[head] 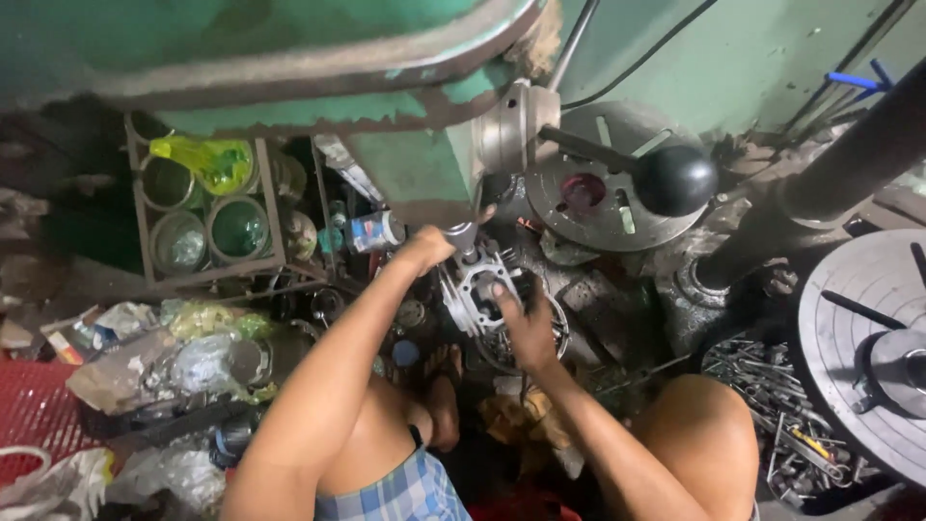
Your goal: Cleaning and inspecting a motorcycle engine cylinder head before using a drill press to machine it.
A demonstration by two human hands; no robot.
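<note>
A silver finned metal engine part [479, 286] sits under the green drill press head [405, 164]. My left hand [426, 249] is closed around the spindle or tool [462, 234] just above the part. My right hand [526, 323] grips the part's right side, fingers curled over its rim. A round metal ring below the part is partly hidden by my right hand. My bare foot [444, 396] shows beneath, between my knees.
A black ball-ended lever [675, 180] sticks out right of the press, over a round slotted metal plate [603, 193]. A large faceplate [868, 338] and a pile of metal bits [781, 415] lie right. Jars in a rack [203, 212], plastic bags and a red crate [39, 410] crowd the left.
</note>
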